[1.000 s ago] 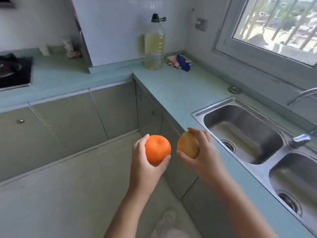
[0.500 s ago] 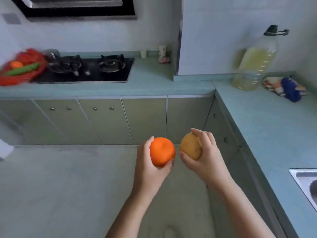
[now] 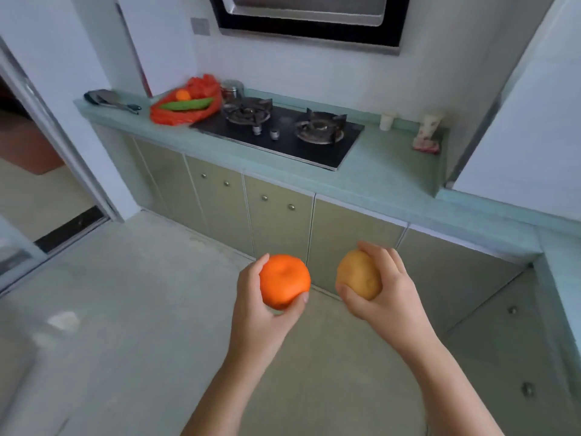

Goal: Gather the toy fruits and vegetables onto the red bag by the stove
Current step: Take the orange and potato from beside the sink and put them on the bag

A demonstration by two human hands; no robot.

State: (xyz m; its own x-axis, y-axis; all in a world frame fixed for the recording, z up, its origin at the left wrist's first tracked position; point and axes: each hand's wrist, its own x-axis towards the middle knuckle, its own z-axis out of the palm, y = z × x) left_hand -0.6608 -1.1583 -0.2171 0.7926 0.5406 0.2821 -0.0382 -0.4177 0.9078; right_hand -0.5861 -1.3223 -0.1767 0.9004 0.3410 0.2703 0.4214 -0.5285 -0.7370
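Stood in a pale kitchen with a grey-green tiled floor point(image 3: 132, 309) underfoot and a pale teal stone worktop point(image 3: 386, 171) running along the far wall above olive cabinet doors point(image 3: 276, 215) with small round knobs. Left hand point(image 3: 261, 306) clenched around a round bright-orange toy fruit point(image 3: 284, 281), thumb on its left side and fingertips under its right. Right hand point(image 3: 380, 294) wrapped around a dull tan, potato-like toy vegetable point(image 3: 358, 275), fingers curled over its top and right side. Both held above the floor, near each other but apart, well short of the worktop. Set into the worktop, a black glass two-burner gas stove point(image 3: 279, 133) beneath a steel-and-black range hood point(image 3: 311, 23). Just left of the stove, touching its edge, a crumpled red plastic bag point(image 3: 185, 105) carrying a long green toy vegetable point(image 3: 187, 104) and a small orange toy piece point(image 3: 183, 95). Farther left, dark utensils point(image 3: 107, 100), blurred. At the far left, an open doorway point(image 3: 28, 171) with a sliding track.
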